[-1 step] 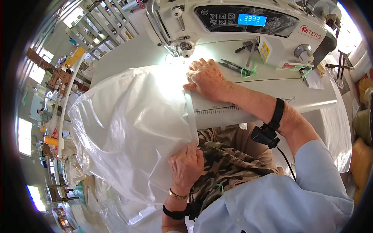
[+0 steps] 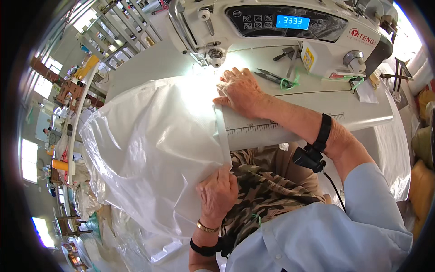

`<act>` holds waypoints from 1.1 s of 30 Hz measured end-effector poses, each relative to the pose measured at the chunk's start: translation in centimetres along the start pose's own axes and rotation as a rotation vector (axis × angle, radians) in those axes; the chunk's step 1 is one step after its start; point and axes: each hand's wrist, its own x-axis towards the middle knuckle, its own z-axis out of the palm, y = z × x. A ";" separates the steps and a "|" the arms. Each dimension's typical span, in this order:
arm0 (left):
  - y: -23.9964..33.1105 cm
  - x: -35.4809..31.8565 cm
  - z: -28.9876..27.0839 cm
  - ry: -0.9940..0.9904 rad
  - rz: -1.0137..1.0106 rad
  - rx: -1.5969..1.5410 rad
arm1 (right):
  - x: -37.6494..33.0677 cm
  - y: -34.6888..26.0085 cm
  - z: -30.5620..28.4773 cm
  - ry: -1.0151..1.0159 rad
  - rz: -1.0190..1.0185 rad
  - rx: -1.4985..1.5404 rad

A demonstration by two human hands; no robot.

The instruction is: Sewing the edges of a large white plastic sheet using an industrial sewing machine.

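A large glossy white plastic sheet (image 2: 149, 136) hangs over the front of a sewing machine table. Its right edge is folded into a narrow hem (image 2: 222, 131). Low on this hem, close to my lap, my left hand (image 2: 217, 192) is closed with the edge pinched in its fingers. Farther up, my right hand (image 2: 241, 93) grips the hem's upper end, fingers bent and thumb at the fold, just in front of the sewing machine's needle area (image 2: 215, 59). Bright lamp glare hides the needle and the fingertips' exact contact.
The white sewing machine (image 2: 290, 27) spans the far side, its blue display lit. Dark thread snips (image 2: 273, 77) with green thread lie right of my right hand. A ruler scale (image 2: 253, 128) runs along the table's front. A camera (image 2: 308, 158) is strapped to my right forearm.
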 end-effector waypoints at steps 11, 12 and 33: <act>0.4 -0.3 -1.2 0.035 0.012 -0.183 | -0.8 0.1 -0.5 -0.051 -0.032 0.015; 0.4 -0.4 -1.2 0.041 0.005 -0.179 | -0.8 0.0 -0.8 -0.051 -0.042 0.018; 0.6 -0.6 -0.7 0.063 -0.009 -0.324 | -0.4 1.0 -0.6 -0.104 -0.194 0.009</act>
